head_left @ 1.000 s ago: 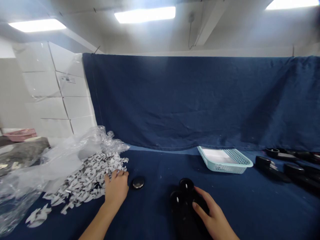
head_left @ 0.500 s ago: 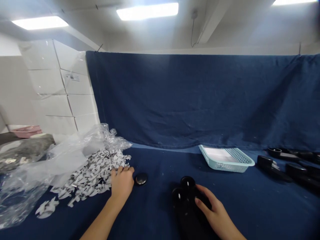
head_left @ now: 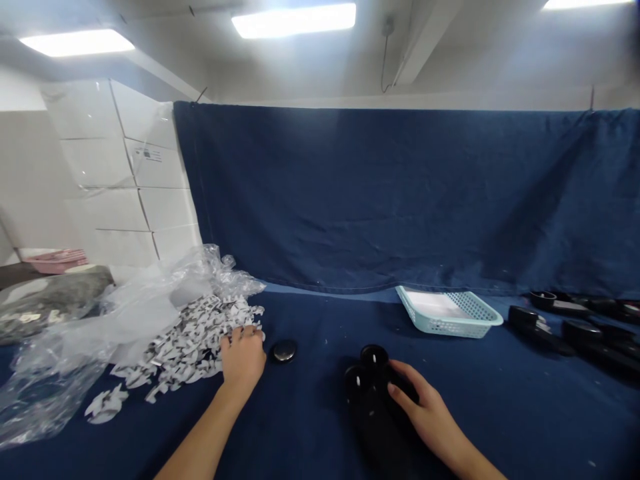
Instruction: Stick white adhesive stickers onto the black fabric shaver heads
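My left hand [head_left: 243, 357] is at the right edge of a heap of small grey-white pieces [head_left: 185, 343]. Its fingers curl down against the heap, and the fingertips are hidden, so whatever is between them cannot be seen. Just right of it a round black disc with a shiny top [head_left: 284, 351] lies on the cloth. My right hand [head_left: 425, 407] grips the right side of a long black part with two round cups [head_left: 367, 400]. Each cup shows a small white spot inside. The lower end of this part blends into the dark cloth.
A light blue plastic basket [head_left: 450, 327] holding something white stands behind my right hand. Several black parts [head_left: 590, 333] lie at the far right. Clear plastic bagging [head_left: 135, 313] spreads over the left side, before stacked white boxes [head_left: 130, 173]. A blue curtain [head_left: 380, 200] hangs behind.
The whole view has shifted slightly. My left hand stays at the edge of the heap with its fingers curled, and my right hand keeps its grip on the black part.
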`<action>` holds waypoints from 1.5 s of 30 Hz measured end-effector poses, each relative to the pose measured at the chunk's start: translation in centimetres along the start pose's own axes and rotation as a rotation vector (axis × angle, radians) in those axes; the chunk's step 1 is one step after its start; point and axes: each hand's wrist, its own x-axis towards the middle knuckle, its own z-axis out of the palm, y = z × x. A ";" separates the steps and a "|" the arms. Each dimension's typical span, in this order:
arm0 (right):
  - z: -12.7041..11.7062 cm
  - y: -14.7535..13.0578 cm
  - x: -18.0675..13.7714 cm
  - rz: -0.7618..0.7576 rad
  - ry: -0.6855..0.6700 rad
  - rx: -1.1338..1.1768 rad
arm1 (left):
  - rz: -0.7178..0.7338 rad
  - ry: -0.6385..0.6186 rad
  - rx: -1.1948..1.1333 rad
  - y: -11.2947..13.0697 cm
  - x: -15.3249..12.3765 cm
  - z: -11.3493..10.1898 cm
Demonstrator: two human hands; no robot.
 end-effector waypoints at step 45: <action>-0.1 -3.4 -2.7 -0.483 -0.026 -0.488 | -0.308 -0.747 -2.058 10.0 -4.8 -3.5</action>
